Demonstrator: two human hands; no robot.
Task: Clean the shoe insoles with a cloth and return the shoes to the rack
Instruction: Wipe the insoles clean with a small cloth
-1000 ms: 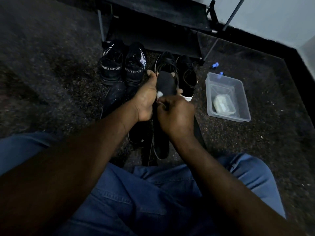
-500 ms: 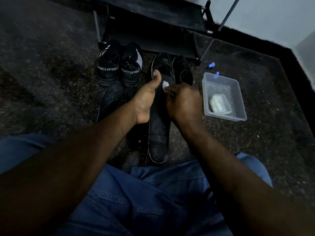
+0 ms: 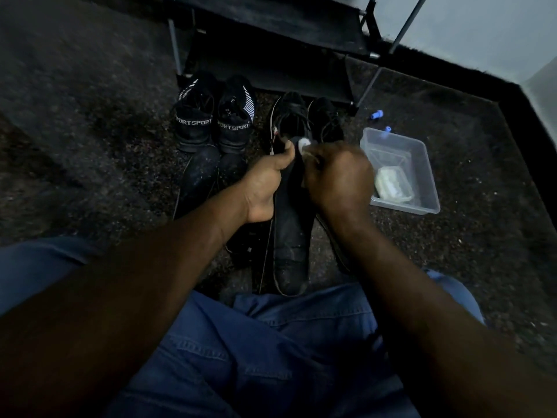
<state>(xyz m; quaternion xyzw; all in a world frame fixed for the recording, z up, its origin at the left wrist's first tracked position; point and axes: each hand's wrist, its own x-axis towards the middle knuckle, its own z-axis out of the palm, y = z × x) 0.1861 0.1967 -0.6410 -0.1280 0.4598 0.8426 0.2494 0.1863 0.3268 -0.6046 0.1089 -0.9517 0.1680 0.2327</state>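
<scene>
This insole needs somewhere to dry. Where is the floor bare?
Bare carpet lies left of the SPORT sneakers, and right of the clear tub up to the black skirting. Between sneakers and tub it is crowded with shoes.

Your view is dim. The pale wall (image 3: 470, 28) at upper right is the brightest area, and the clear tub (image 3: 405, 207) catches some light too. The dark floor (image 3: 90, 122) and black rack (image 3: 286, 22) swallow detail. The black insole (image 3: 291, 227) your left hand (image 3: 265, 182) grips barely separates from the floor; the white cloth (image 3: 303, 143) pinched in your right hand (image 3: 337, 176) stands out. Your forearms (image 3: 120, 297) are in deep shadow. Edges bow, and everything looks soft.
</scene>
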